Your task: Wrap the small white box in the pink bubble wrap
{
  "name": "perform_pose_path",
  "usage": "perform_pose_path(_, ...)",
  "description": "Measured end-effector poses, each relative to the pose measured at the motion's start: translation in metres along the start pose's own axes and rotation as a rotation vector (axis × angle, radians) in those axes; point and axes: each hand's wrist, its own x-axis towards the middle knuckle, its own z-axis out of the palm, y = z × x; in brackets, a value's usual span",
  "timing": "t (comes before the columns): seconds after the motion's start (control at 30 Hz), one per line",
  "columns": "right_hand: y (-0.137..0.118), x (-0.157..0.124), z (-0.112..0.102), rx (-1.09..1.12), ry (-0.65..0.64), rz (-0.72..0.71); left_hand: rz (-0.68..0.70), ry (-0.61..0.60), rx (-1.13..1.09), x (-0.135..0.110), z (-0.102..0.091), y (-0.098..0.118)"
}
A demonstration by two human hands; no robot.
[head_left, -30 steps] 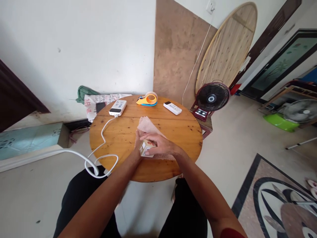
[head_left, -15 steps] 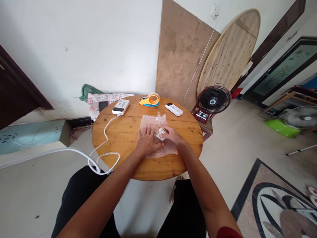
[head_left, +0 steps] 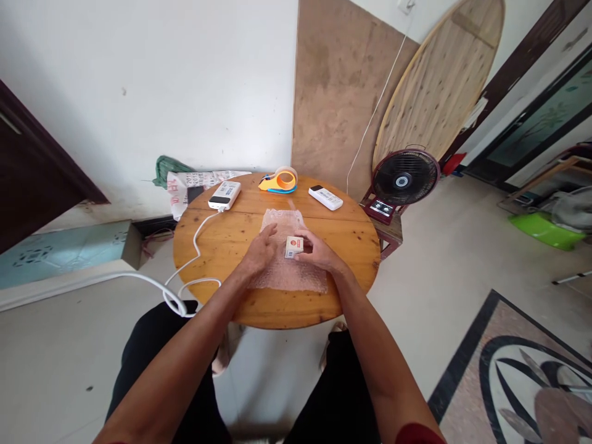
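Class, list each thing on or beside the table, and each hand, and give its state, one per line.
Right hand: thumb and fingers around the box
Left hand: open, apart from the box
Small box: looks closed, on the wrap
Bubble wrap: spread out
Tape dispenser: roll loaded
Left power bank: cable plugged in
Right power bank: no cable visible
Fan: upright; spinning or not, unclear
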Motion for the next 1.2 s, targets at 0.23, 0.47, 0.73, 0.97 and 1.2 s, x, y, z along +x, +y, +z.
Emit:
perform_pose_path(0.23, -0.003, 0.001, -0.001, -0.041, 0.026, 0.007, 0.062, 0.066, 0.09, -0.012, 0.012, -0.015)
perform_pose_path(0.47, -0.006, 0.001, 0.002, -0.064, 0.037, 0.008, 0.124, 0.062, 0.221, -0.011, 0.016, -0.017)
perform_pose_path(0.73, -0.007, 0.001, 0.001, -0.031, 0.016, 0.017, 0.126, 0.08, 0.235, -0.011, 0.018, -0.02)
perform_pose_path(0.97, 0.0, 0.002, -0.001, -0.02, -0.001, 0.009, 0.134, 0.083, 0.225, -0.011, 0.019, -0.021)
perform_pose_path(1.2, -0.008, -0.001, 0.0, -0.001, -0.01, 0.021, 0.128, 0.09, 0.248, -0.012, 0.018, -0.019)
